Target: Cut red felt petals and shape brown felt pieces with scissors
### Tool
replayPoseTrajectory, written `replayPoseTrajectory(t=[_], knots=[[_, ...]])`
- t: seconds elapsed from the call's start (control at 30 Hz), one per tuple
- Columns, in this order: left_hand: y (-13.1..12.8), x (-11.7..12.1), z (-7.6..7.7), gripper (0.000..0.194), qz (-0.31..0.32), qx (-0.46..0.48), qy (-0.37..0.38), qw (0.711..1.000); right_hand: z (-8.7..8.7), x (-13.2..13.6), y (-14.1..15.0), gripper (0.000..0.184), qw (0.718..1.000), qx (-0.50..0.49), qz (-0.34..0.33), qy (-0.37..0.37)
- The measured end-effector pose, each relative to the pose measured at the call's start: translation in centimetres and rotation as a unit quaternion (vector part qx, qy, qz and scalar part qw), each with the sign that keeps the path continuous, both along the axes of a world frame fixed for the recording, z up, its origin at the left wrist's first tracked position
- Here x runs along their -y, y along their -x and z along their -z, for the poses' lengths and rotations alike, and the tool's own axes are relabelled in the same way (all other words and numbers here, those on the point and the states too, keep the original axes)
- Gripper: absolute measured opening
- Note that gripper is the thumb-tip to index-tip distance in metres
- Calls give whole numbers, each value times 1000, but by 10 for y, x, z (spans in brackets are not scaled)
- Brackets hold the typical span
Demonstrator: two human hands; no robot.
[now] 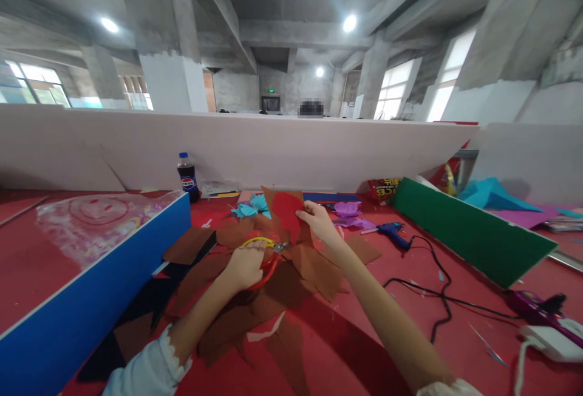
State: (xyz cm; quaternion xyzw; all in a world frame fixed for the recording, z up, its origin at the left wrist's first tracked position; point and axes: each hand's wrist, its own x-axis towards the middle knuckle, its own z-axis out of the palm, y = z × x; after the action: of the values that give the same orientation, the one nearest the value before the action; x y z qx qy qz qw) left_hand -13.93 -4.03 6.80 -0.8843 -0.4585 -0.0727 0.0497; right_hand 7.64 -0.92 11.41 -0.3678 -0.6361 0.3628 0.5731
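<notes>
My left hand (246,264) is closed around the handles of a pair of scissors (272,267), one handle yellow and the other red-orange. The short metal blades point right, close to the lower edge of a brown sheet (269,197). A rounded red piece (286,209) lies against that sheet. My right hand (317,221) pinches the red piece and the brown sheet at their right edge, holding them upright. Whether the blades touch the sheet, I cannot tell. Beneath both hands, several brown cut scraps (314,265) are spread over the red table (355,347).
Blue (113,280) and green boards (469,232) stand on edge left and right. A cola bottle (187,178) is at the back left. A blue glue gun (395,235), its black cord, purple flowers (348,214), turquoise petals (251,206) and a white plug (553,341) lie around.
</notes>
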Motion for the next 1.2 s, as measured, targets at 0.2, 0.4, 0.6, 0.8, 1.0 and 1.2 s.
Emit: replayPoseTrajectory(t=[0.2, 0.4, 0.6, 0.8, 1.0, 1.2], knots=[[-1, 5, -5, 54, -5, 22, 36, 999, -2, 3, 4, 8, 1000, -7, -15, 4], [2, 10, -12, 50, -8, 38, 66, 997, -4, 4, 2, 8, 1000, 10, 9, -7], [2, 9, -10, 43, 7, 55, 82, 995, 3, 0, 5, 9, 1000, 9, -4, 3], [3, 9, -9, 50, -4, 53, 85, 995, 1, 4, 13, 9, 1000, 7, -12, -1], [11, 7, -10, 53, 9, 46, 110, 993, -3, 5, 4, 9, 996, 66, 52, -31], [14, 3, -8, 53, 4, 43, 125, 991, -3, 3, 1, 10, 994, 85, 61, -39]])
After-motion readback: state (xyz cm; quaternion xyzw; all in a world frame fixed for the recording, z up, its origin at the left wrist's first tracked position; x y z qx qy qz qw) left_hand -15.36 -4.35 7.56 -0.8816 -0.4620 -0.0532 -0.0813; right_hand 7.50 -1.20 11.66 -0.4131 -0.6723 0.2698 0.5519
